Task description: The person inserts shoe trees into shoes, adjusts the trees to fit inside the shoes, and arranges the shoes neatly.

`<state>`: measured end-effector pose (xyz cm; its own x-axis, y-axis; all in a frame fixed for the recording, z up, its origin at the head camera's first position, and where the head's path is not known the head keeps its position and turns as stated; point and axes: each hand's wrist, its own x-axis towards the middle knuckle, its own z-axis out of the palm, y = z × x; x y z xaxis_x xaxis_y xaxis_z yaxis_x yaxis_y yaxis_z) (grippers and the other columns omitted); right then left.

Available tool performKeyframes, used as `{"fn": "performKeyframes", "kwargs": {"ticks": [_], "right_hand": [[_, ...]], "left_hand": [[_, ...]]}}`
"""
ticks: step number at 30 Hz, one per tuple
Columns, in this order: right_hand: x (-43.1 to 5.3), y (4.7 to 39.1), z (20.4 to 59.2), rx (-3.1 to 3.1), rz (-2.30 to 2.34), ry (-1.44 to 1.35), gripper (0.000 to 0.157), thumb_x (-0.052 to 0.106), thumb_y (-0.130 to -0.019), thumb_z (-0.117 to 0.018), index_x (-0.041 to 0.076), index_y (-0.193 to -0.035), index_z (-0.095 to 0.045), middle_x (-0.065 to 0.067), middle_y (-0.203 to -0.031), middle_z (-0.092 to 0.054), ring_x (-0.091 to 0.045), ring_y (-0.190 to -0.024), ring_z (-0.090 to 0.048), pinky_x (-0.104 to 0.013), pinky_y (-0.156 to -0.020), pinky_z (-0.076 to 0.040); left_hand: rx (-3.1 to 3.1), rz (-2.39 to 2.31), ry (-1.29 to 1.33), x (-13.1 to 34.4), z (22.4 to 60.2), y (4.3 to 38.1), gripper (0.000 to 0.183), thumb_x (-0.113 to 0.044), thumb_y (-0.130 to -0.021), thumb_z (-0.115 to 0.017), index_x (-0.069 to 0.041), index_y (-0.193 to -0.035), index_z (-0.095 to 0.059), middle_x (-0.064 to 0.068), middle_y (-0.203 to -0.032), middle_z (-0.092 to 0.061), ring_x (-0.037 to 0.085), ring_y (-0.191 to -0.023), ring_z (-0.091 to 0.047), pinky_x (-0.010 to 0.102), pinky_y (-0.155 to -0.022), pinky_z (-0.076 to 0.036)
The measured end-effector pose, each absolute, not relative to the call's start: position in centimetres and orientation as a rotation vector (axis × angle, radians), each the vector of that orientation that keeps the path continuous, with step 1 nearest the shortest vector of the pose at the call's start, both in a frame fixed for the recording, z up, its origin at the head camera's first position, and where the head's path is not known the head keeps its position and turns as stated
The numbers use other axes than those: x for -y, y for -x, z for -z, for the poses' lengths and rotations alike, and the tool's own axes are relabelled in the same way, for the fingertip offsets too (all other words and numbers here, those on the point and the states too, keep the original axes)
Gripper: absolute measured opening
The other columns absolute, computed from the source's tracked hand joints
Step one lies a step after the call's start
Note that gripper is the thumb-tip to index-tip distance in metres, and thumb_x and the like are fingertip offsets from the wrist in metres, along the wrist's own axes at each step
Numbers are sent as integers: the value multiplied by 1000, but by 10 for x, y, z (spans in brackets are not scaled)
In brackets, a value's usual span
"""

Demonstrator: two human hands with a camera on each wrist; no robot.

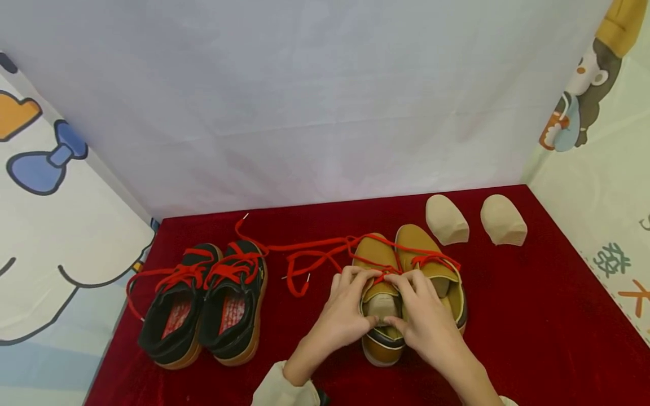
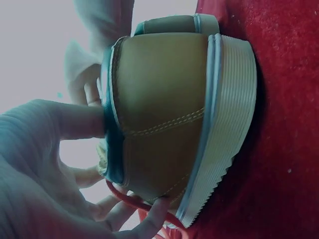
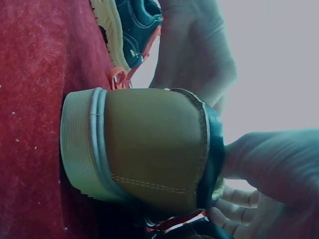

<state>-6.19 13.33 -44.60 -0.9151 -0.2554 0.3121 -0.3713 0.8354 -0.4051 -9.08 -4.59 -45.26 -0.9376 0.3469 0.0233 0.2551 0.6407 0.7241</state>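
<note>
Your cream sleeve (image 1: 286, 386) lies closest, leading up to your left hand (image 1: 347, 304). Both it and your right hand (image 1: 424, 310) grip the tan, smooth leather-look shoe (image 3: 154, 144), fingers bent over its lacing, thumbs at the dark padded collar. Its toe points away from you and its heel toward you, the long axis running almost straight out from your body. Just to its right, the second tan shoe (image 1: 421, 242) points away too, its toe angled slightly left.

You are working on a deep red, velvety cloth (image 1: 508, 327), with a white fabric backdrop (image 1: 325, 113) behind and cartoon-printed fabric on the left (image 1: 56, 242) and right.

Pale ribbed soles and double rows of light stitching mark your shoe; a flat red lace (image 2: 130, 200) crosses it. To your left sit black shoes (image 1: 208, 324) with red laces and gum-coloured soles. Beyond your right hand rest two rounded beige shoe-toe forms (image 1: 447, 220).
</note>
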Motion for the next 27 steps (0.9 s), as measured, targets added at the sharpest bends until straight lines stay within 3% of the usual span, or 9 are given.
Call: {"fn": "performKeyframes", "kwargs": {"ticks": [8,18,27], "right_hand": [[-127,67,448,2800,-638,-435,76,10,-66,-99,9,-133,-63,-9,-113,-57,-30,-106,-60,-39,-75,-55],[-120,71,450,2810,-544,-372,74,12,-65,-100,9,-129,-64,-10,-107,-58,-27,-94,-59,-35,-66,-54],[-116,72,451,2806,-473,-305,70,14,-62,-101,12,-123,-65,-10,-102,-62,-28,-86,-63,-37,-54,-52]], "left_hand": [[-2873,-1151,-442,38,460,86,79,2,-70,-81,-26,-141,-58,3,-137,-52,24,-114,-48,28,-67,-47],[-3070,-1045,-472,32,465,84,75,4,-68,-81,-23,-136,-62,1,-126,-59,20,-98,-54,24,-67,-46],[-3232,-978,-523,29,469,85,75,7,-59,-77,-21,-128,-68,-1,-114,-63,18,-79,-55,22,-60,-44]]}}
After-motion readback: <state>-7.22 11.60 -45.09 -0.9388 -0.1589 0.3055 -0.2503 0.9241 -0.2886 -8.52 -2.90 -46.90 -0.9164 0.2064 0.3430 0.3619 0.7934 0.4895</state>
